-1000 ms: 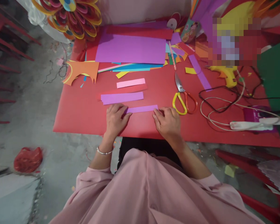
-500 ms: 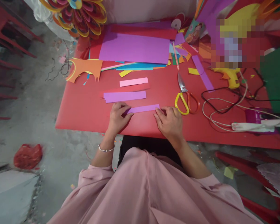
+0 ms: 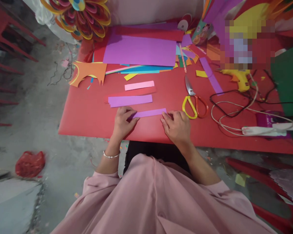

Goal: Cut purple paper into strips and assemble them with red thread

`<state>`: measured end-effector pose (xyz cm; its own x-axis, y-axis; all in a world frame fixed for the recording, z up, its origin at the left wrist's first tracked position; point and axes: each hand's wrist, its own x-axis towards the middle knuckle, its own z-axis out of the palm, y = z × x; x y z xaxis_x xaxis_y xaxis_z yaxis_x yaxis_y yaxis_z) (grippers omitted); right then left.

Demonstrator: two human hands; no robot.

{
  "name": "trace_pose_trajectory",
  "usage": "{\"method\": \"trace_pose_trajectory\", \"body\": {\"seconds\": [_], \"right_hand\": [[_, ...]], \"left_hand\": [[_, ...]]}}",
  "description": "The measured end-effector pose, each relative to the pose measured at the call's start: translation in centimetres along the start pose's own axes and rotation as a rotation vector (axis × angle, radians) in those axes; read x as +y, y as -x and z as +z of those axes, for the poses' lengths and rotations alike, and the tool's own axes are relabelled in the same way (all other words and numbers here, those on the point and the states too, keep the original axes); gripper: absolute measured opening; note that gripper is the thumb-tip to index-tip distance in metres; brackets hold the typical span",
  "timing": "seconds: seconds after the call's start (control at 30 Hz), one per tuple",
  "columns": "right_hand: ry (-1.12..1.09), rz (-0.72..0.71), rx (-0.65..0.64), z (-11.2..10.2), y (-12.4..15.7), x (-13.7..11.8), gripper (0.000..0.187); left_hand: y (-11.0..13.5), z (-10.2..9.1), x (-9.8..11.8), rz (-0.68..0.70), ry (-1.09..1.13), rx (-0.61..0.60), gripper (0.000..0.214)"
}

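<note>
A narrow purple paper strip (image 3: 150,113) lies along the near part of the red table, between my two hands. My left hand (image 3: 124,122) pinches its left end with thumb and fingers. At the other end, my right hand (image 3: 177,126) has its thumb and fingertips closed on the strip's corner. Just beyond lie wider purple strips (image 3: 130,100), with a red paper strip (image 3: 132,92) and a pink paper strip (image 3: 139,85) behind them. Scissors (image 3: 190,96) with one yellow and one orange-red handle rest to the right of my right hand, blades pointing away.
Purple sheets (image 3: 140,50) are stacked at the back of the red table (image 3: 85,113). An orange cut-out (image 3: 90,72) lies at left. To the right are a yellow glue gun (image 3: 243,80), looped cables and a white power strip (image 3: 261,130). A layered paper flower (image 3: 80,16) stands back left.
Both hands keep the same hold on the purple strip. The whole view has shifted very slightly; nothing on the table has visibly moved.
</note>
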<state>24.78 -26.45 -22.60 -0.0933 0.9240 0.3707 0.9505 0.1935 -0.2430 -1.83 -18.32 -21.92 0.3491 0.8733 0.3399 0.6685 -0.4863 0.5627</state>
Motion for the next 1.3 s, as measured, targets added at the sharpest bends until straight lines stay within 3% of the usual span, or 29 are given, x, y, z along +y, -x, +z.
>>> {"method": "trace_pose_trajectory", "body": {"seconds": [0.37,0.53,0.67,0.83,0.93,1.03,1.1,1.2,1.3], "right_hand": [[-0.053,0.059,-0.067,-0.5,-0.3,0.0,0.035],[-0.152,0.137,-0.151,-1.0,-3.0,1.0,0.037],[-0.24,0.171,-0.27,-0.9,-5.4,2.2,0.022],[-0.34,0.205,-0.34,-1.0,-6.8,3.1,0.019],[-0.516,0.294,-0.395,-1.8,-7.3,3.0,0.016],[-0.673,0.396,-0.408,-2.7,-8.2,2.4,0.017],[-0.719,0.391,-0.379,-2.8,-9.6,1.6,0.017],[-0.75,0.33,-0.377,-1.6,-12.3,0.4,0.017],[-0.701,0.282,-0.392,0.4,-14.7,-0.3,0.016]], "left_hand": [[0.5,-0.7,-0.7,0.058,0.093,-0.002,0.02],[0.5,-0.3,-0.8,0.046,0.081,0.005,0.014],[0.3,-0.3,-0.8,0.055,0.063,0.012,0.019],[0.3,0.0,-0.7,0.055,0.04,0.007,0.027],[0.5,0.0,-0.7,0.063,0.027,0.067,0.033],[0.5,-0.3,-0.8,0.049,-0.051,0.222,0.041],[0.3,-0.8,-1.0,0.01,-0.113,0.338,0.049],[-0.3,-1.4,-1.3,-0.051,-0.183,0.427,0.056],[-0.9,-1.4,-1.7,-0.078,-0.242,0.374,0.045]]}}
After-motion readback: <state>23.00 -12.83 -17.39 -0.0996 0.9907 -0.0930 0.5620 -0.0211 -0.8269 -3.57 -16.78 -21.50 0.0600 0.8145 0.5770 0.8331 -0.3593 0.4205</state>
